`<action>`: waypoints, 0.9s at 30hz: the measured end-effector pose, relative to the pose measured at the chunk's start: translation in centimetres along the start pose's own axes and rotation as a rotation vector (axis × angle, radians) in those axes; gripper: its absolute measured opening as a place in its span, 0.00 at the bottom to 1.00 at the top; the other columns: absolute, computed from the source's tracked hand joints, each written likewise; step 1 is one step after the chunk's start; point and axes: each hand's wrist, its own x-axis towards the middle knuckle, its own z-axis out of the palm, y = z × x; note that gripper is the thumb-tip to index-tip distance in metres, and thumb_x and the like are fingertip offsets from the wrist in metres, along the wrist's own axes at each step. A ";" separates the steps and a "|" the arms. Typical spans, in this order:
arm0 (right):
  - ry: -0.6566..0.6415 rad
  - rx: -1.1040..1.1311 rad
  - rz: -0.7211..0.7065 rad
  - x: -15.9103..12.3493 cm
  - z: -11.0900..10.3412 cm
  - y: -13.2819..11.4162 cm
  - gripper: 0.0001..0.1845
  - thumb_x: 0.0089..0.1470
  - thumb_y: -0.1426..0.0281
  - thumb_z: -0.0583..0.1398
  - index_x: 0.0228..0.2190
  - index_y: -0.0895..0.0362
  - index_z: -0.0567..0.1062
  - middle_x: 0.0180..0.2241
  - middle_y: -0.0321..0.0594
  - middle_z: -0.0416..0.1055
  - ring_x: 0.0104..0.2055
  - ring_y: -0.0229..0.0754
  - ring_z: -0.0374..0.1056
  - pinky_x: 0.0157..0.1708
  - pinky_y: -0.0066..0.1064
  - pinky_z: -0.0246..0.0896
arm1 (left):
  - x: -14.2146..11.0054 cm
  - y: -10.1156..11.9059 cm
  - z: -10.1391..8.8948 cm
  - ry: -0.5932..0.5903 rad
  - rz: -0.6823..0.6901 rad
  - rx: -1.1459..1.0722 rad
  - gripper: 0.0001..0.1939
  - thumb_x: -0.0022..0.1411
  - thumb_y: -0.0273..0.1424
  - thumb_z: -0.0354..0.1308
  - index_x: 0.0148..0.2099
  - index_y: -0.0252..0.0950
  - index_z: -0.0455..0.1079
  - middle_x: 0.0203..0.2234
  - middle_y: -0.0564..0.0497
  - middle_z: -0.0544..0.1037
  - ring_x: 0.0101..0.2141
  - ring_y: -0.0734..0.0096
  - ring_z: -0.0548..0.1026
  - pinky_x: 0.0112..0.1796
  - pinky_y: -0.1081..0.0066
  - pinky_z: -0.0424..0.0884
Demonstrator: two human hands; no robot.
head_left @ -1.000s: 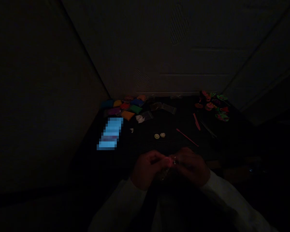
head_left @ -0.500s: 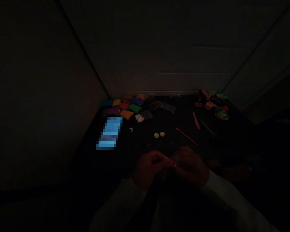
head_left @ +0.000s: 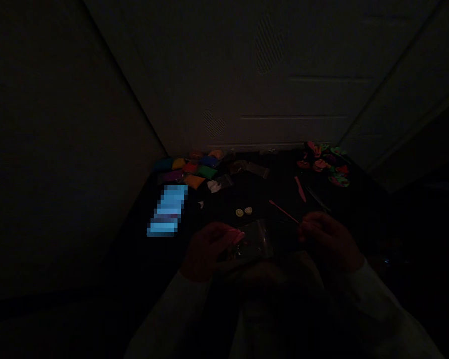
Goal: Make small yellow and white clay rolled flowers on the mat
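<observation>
The scene is very dark. My left hand (head_left: 204,249) is closed on a clear zip bag (head_left: 261,237) with a pink lump, apparently clay, (head_left: 235,235) at its near end. My right hand (head_left: 327,237) is closed, its fingers pinched over the near end of a thin pink stick tool (head_left: 284,212). What those fingers hold, if anything, is hidden. Beyond the bag sit two small pale round cups (head_left: 244,212) side by side. A pink plastic knife (head_left: 300,188) and what looks like tweezers (head_left: 318,198) lie past my right hand.
A lit phone (head_left: 167,210), blurred out, lies at the left. Behind it are several coloured clay packets (head_left: 194,181) and a white lump (head_left: 213,186). Several colourful shaped pieces (head_left: 320,163) are piled at the back right. A wall or panel (head_left: 224,75) closes off the back.
My hands have moved apart. The left drew left with the bag, which now shows spread out; the right went right to the stick tool's near end. The view shifted slightly.
</observation>
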 end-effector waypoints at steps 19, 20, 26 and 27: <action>0.109 -0.114 -0.092 3.8 -3.5 2.4 0.16 0.42 0.58 0.61 0.28 0.58 0.72 0.19 0.36 0.68 0.19 0.34 0.63 0.20 0.28 0.58 | 15.2 7.7 9.1 -0.209 0.231 0.245 0.13 0.58 0.34 0.51 0.44 0.32 0.64 0.39 0.47 0.70 0.37 0.70 0.70 0.37 0.64 0.69; 0.125 -0.129 -0.105 3.9 -3.8 2.6 0.15 0.41 0.58 0.61 0.25 0.58 0.71 0.17 0.34 0.67 0.18 0.33 0.61 0.19 0.27 0.57 | 15.8 7.4 9.6 -0.262 0.209 0.275 0.14 0.59 0.35 0.49 0.45 0.33 0.64 0.41 0.47 0.69 0.38 0.69 0.70 0.38 0.63 0.69; 0.220 -0.203 -0.191 4.9 -4.6 3.3 0.16 0.44 0.56 0.58 0.20 0.57 0.68 0.16 0.31 0.60 0.18 0.31 0.56 0.18 0.25 0.53 | 18.5 5.7 9.7 -0.386 0.193 0.425 0.16 0.59 0.35 0.49 0.48 0.33 0.62 0.44 0.47 0.68 0.41 0.66 0.69 0.40 0.61 0.68; 0.224 -0.218 -0.193 5.1 -4.6 3.3 0.16 0.46 0.57 0.57 0.22 0.57 0.70 0.17 0.32 0.61 0.19 0.31 0.57 0.19 0.25 0.53 | 18.9 5.7 9.4 -0.387 0.208 0.441 0.16 0.59 0.36 0.48 0.47 0.33 0.62 0.44 0.47 0.68 0.41 0.66 0.69 0.40 0.61 0.68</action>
